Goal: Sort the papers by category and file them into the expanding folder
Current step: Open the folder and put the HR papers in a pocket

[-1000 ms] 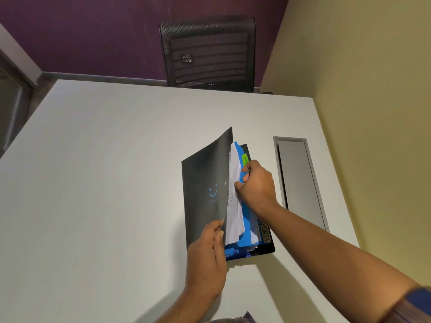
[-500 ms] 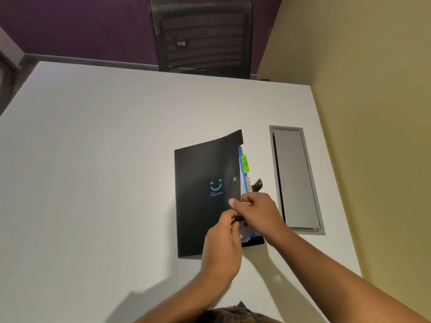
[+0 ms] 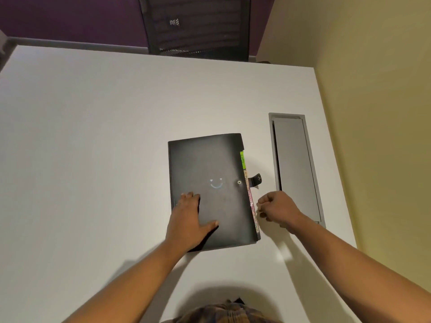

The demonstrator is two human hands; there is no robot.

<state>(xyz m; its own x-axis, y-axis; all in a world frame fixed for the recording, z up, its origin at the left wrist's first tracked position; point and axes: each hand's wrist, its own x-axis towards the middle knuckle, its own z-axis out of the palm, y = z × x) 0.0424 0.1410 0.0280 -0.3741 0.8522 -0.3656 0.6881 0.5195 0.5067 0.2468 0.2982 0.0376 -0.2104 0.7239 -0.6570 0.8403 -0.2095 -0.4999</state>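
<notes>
The black plastic expanding folder [image 3: 210, 173] lies flat on the white worktop [image 3: 93, 136], nearer its right edge. The grey rectangular cable hatch [image 3: 295, 166] sits right of the folder, along that edge. The black mesh chair [image 3: 198, 26] stands behind the far edge.

A white tabletop [image 3: 93, 159] carries a grey rectangular cable hatch [image 3: 295, 169] set flush at its right. A black mesh chair [image 3: 196, 24] stands at the far edge, against a purple wall [image 3: 70, 17]; a yellow wall [image 3: 373, 113] runs along the right.

You are facing one table [image 3: 93, 136] that is carrying one folder [image 3: 210, 164]. Two hands are showing: the left hand [image 3: 186, 217] at its 7 o'clock, the right hand [image 3: 277, 208] at 4. One hatch [image 3: 293, 169] is sitting at 3, one chair [image 3: 198, 24] at 12.
</notes>
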